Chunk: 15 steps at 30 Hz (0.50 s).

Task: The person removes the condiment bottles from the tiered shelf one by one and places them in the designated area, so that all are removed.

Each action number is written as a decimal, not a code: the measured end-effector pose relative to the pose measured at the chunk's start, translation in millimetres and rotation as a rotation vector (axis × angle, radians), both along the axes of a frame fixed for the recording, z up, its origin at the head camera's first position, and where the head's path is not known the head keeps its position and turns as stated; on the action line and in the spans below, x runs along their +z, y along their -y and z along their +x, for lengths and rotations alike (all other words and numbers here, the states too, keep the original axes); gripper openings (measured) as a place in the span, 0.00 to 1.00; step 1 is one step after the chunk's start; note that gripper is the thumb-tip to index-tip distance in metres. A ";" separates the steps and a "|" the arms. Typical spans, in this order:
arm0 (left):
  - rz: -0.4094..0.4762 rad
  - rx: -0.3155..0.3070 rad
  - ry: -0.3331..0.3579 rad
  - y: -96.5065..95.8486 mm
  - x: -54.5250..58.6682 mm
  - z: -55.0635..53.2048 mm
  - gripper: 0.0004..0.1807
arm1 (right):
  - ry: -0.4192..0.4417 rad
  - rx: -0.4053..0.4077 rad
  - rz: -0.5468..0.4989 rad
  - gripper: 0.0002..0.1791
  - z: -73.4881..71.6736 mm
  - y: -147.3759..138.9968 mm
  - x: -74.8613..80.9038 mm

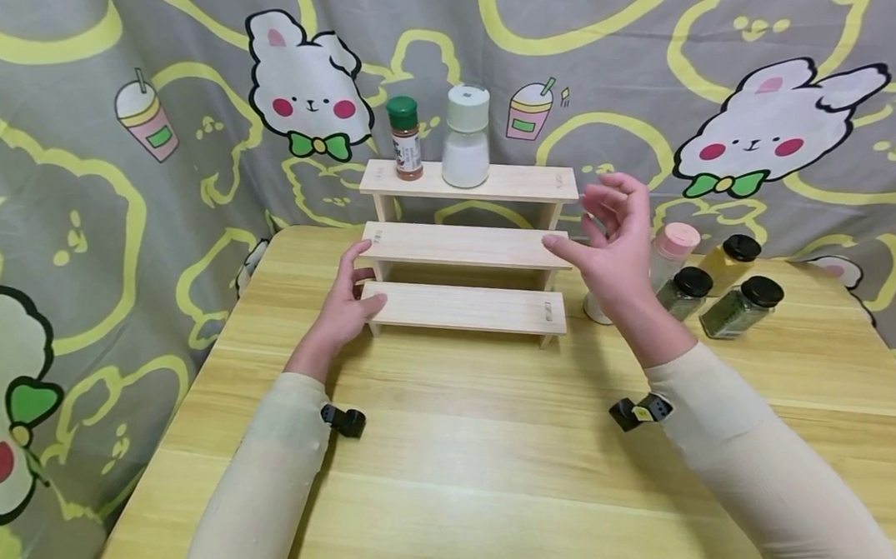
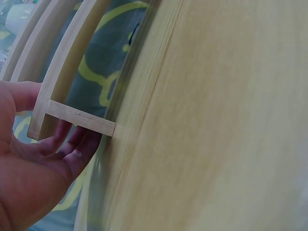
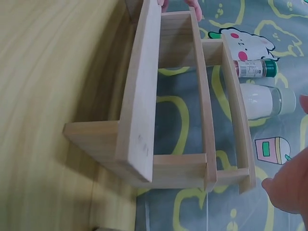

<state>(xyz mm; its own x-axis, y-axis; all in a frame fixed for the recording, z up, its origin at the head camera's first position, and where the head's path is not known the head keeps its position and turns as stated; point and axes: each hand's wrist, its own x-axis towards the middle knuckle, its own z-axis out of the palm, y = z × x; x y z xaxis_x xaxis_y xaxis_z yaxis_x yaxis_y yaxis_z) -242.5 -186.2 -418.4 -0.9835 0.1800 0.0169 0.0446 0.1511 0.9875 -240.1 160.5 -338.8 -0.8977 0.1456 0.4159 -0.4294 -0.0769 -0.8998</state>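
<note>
A three-tier wooden spice rack (image 1: 465, 244) stands on the table. My left hand (image 1: 342, 307) grips the left end of its lowest tier, thumb on top; in the left wrist view, the fingers (image 2: 79, 149) curl around the end support. On the top tier stand a green-capped spice jar (image 1: 406, 139) with reddish contents and a white-lidded jar (image 1: 466, 141) of white powder. My right hand (image 1: 617, 239) hovers by the rack's right end with loosely bent fingers, holding nothing. In the right wrist view its thumb (image 3: 284, 192) is apart from the rack.
Right of the rack stand a pink-capped jar (image 1: 677, 243), a black-capped jar with yellow contents (image 1: 731, 259) and two black-capped jars of green herbs (image 1: 742, 308). A pale jar (image 1: 595, 308) shows partly behind my right wrist. A patterned curtain (image 1: 423, 55) hangs behind the table (image 1: 457, 479).
</note>
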 end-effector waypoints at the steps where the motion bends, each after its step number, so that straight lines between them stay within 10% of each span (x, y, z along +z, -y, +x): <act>1: 0.000 -0.002 0.000 -0.1 -0.7 -0.2 0.45 | 0.001 -0.001 -0.002 0.46 -2.1 1.9 0.4; 15: 0.014 -0.005 -0.008 0.5 -2.2 -2.0 0.45 | 0.034 0.003 0.036 0.48 -36.4 27.3 14.9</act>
